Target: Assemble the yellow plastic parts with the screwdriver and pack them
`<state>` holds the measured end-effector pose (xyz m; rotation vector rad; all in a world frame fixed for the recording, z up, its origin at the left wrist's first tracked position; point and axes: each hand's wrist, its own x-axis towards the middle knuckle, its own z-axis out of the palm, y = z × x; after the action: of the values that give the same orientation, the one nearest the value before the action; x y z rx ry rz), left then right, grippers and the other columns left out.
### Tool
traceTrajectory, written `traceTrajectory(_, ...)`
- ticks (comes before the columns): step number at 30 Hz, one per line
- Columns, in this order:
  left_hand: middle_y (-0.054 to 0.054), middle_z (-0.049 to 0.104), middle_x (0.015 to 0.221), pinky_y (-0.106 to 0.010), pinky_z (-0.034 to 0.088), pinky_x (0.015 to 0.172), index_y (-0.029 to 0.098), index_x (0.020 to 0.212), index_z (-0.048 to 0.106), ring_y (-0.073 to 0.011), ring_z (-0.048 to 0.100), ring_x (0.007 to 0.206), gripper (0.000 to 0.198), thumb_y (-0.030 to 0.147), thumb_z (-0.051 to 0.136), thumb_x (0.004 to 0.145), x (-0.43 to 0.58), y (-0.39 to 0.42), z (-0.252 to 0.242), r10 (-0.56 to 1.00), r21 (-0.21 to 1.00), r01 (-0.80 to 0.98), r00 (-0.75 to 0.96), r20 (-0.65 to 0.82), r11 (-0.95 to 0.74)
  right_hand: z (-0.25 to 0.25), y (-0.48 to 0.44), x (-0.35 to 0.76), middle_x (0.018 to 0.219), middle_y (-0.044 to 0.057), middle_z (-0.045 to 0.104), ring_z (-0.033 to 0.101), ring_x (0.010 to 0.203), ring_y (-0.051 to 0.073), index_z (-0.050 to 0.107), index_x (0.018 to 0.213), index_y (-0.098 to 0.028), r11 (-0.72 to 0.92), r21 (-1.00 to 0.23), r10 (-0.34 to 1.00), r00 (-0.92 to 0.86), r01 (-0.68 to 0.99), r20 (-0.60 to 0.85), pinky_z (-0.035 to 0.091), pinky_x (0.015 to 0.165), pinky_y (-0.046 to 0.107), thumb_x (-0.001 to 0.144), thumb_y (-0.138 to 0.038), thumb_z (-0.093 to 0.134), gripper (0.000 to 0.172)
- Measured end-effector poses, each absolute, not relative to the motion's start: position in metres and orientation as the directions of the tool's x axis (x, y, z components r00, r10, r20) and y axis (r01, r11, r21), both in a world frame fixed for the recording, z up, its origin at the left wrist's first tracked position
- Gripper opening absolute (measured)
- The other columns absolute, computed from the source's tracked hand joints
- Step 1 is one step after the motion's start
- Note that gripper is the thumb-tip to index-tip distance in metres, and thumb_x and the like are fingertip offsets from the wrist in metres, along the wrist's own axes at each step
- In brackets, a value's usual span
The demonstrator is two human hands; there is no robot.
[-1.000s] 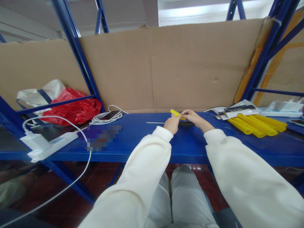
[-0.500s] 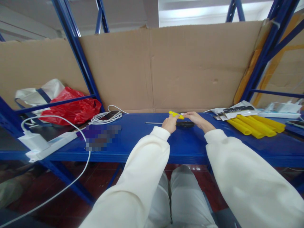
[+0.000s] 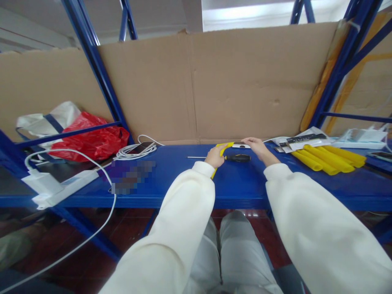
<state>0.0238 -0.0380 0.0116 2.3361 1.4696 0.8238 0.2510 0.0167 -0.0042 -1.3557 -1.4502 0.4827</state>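
My left hand point(image 3: 215, 157) is closed around a yellow plastic tube point(image 3: 226, 145). One end points up and right from the fingers, and the lower end shows under the hand. My right hand point(image 3: 255, 147) is at the back of the blue table, its fingers on the right end of a small, flat white-and-dark piece point(image 3: 240, 145). The piece's left end meets the tip of the tube; whether it goes inside cannot be made out. Just below lies a screwdriver point(image 3: 239, 158) with a black and yellow handle, its shaft pointing left behind my left hand.
Several yellow tubes point(image 3: 326, 160) lie at the right under packaged items point(image 3: 303, 141). Coiled white cable point(image 3: 134, 151), a red plastic bag point(image 3: 92, 134) and a white power strip point(image 3: 65, 188) are at the left. A cardboard wall point(image 3: 245, 90) stands behind the blue table point(image 3: 177, 179).
My left hand has shifted slightly left and turned, so more of the yellow tube shows. My right hand has moved slightly right, uncovering the white-and-dark piece. The screwdriver stays put.
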Motion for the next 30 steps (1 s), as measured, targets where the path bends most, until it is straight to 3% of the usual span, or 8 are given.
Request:
traceTrajectory(4, -0.011, 0.071, 0.143, -0.029, 0.066, 0.083, 0.026, 0.159, 0.055, -0.0177, 0.081, 0.088, 0.073, 0.000, 0.061, 0.091, 0.022, -0.033, 0.008, 0.951, 0.754, 0.581, 0.225, 0.213, -0.306, -0.016, 0.020, 0.284, 0.128, 0.015, 0.077, 0.066, 0.130, 0.034, 0.081, 0.117, -0.021, -0.108, -0.670, 0.842, 0.426, 0.734, 0.331, 0.048, 0.113, 0.052, 0.086, -0.014, 0.061, 0.037)
traceTrajectory(7, -0.013, 0.070, 0.140, -0.022, 0.063, 0.063, 0.025, 0.158, 0.056, -0.0146, 0.079, 0.076, 0.076, -0.002, 0.064, 0.087, 0.023, -0.027, 0.002, 0.973, 0.877, 0.429, 0.164, 0.161, -0.218, -0.025, 0.022, 0.297, 0.138, 0.017, 0.072, 0.060, 0.137, 0.038, 0.078, 0.131, -0.025, -0.242, -0.558, 0.853, 0.448, 0.794, 0.267, 0.045, 0.115, 0.060, 0.083, -0.012, 0.062, 0.052)
traceTrajectory(13, -0.014, 0.069, 0.130, -0.018, 0.056, 0.049, 0.023, 0.158, 0.052, -0.0135, 0.077, 0.069, 0.077, -0.002, 0.063, 0.086, 0.028, -0.025, 0.002, 0.984, 0.986, 0.136, 0.162, 0.075, -0.097, -0.035, 0.036, 0.297, 0.137, 0.022, 0.070, 0.057, 0.136, 0.043, 0.077, 0.133, -0.026, -0.147, -0.440, 0.902, 0.302, 0.886, 0.307, 0.042, 0.113, 0.070, 0.084, -0.021, 0.063, 0.051)
traceTrajectory(18, -0.009, 0.072, 0.111, -0.016, 0.054, 0.046, 0.020, 0.162, 0.046, -0.0103, 0.072, 0.061, 0.079, -0.004, 0.061, 0.088, 0.029, -0.033, 0.010, 0.961, 0.998, 0.060, 0.276, -0.007, -0.010, -0.039, 0.046, 0.299, 0.127, 0.019, 0.074, 0.061, 0.131, 0.041, 0.078, 0.127, -0.029, -0.036, -0.375, 0.921, 0.176, 0.926, 0.346, 0.044, 0.111, 0.070, 0.086, -0.034, 0.065, 0.044)
traceTrajectory(25, -0.012, 0.073, 0.116, -0.016, 0.051, 0.046, 0.019, 0.163, 0.043, -0.0129, 0.075, 0.064, 0.080, -0.003, 0.060, 0.087, 0.027, -0.031, 0.008, 0.955, 0.999, 0.011, 0.292, -0.043, 0.042, -0.030, 0.040, 0.293, 0.133, 0.023, 0.072, 0.065, 0.132, 0.039, 0.082, 0.117, -0.018, -0.097, -0.273, 0.956, 0.166, 0.957, 0.243, 0.048, 0.113, 0.058, 0.084, -0.011, 0.060, 0.040)
traceTrajectory(30, -0.015, 0.075, 0.121, -0.017, 0.051, 0.048, 0.019, 0.164, 0.039, -0.0187, 0.080, 0.075, 0.082, -0.003, 0.060, 0.087, 0.027, -0.029, 0.007, 0.959, 0.997, -0.031, 0.277, -0.065, 0.076, -0.026, 0.039, 0.292, 0.114, 0.022, 0.079, 0.073, 0.118, 0.036, 0.083, 0.101, -0.016, -0.031, -0.257, 0.952, 0.107, 0.966, 0.288, 0.054, 0.106, 0.045, 0.074, 0.001, 0.063, 0.036)
